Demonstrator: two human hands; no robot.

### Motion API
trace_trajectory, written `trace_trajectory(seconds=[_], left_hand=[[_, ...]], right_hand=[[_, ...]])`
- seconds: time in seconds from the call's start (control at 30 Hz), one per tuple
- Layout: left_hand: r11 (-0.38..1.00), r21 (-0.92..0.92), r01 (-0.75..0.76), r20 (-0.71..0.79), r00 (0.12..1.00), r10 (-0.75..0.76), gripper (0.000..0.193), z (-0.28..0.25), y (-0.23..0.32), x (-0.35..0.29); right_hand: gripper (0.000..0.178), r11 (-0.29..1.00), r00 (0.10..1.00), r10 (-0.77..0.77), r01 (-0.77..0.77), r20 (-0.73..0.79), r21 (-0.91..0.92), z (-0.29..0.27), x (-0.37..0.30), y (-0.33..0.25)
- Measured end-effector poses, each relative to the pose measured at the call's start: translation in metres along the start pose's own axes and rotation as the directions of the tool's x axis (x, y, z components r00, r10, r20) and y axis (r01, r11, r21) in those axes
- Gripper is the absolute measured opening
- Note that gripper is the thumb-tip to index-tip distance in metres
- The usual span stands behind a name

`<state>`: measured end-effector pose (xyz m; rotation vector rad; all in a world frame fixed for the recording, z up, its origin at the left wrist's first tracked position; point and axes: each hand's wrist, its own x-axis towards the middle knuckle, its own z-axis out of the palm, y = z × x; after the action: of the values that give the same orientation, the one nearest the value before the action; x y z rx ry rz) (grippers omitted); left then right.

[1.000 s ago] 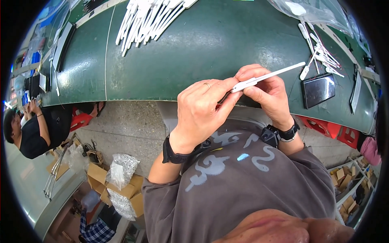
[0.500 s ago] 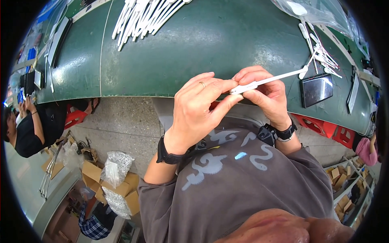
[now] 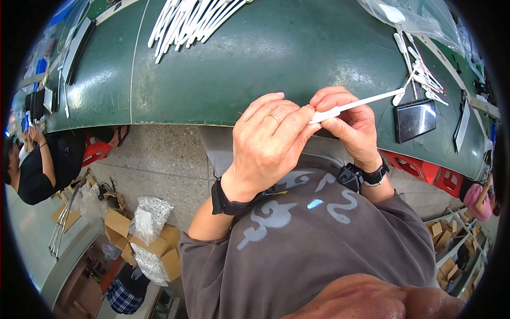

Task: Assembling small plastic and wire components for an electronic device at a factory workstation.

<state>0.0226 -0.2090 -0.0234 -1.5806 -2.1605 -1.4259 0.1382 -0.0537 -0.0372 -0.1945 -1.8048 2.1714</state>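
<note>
A long, slim white plastic stick (image 3: 369, 100), wider toward its left end, slants up to the right above the table's near edge. My right hand (image 3: 353, 125) pinches it near the wide part between thumb and fingers. Closed around the stick's left tip is my left hand (image 3: 271, 142), back of the hand up, covering that end. The stick's far end overlaps a small heap of white sticks with thin red wires (image 3: 422, 77) at the right. Exactly what kind of part it is, I cannot tell.
Many similar white sticks (image 3: 194, 24) lie fanned at the far left of the green table (image 3: 255, 64). A black glossy box (image 3: 415, 121) sits right of my hands, below a clear plastic bag (image 3: 419, 16). Cardboard boxes (image 3: 170, 260) stand on the floor; other people sit at both sides.
My left hand has rolled over and its fingers have drawn in around the stick's left tip. The stick's far end has shifted slightly right; my right hand is nearly still.
</note>
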Motion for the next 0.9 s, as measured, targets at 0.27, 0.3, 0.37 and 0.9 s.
trace_trajectory(seconds=[0.27,0.3,0.37,0.9], left_hand=[[0.984,-0.044,0.17,-0.055,0.984,-0.172,0.029,-0.018,0.001,0.0],[0.982,-0.028,0.188,-0.059,0.98,-0.189,0.029,-0.02,-0.001,-0.001],[0.978,-0.012,0.208,-0.065,0.976,-0.208,0.028,-0.021,-0.002,-0.004],[0.988,0.135,0.069,-0.134,0.99,-0.051,0.018,-0.01,-0.012,-0.018]], right_hand=[[0.027,0.863,0.967,0.241,-0.172,-0.087,0.475,0.003,0.003,-0.001],[0.029,0.871,0.968,0.238,-0.174,-0.084,0.46,0.003,0.003,0.0],[0.03,0.879,0.968,0.238,-0.179,-0.081,0.443,0.003,0.004,-0.001],[0.034,0.878,0.957,0.279,-0.221,-0.08,0.425,0.007,0.004,0.002]])
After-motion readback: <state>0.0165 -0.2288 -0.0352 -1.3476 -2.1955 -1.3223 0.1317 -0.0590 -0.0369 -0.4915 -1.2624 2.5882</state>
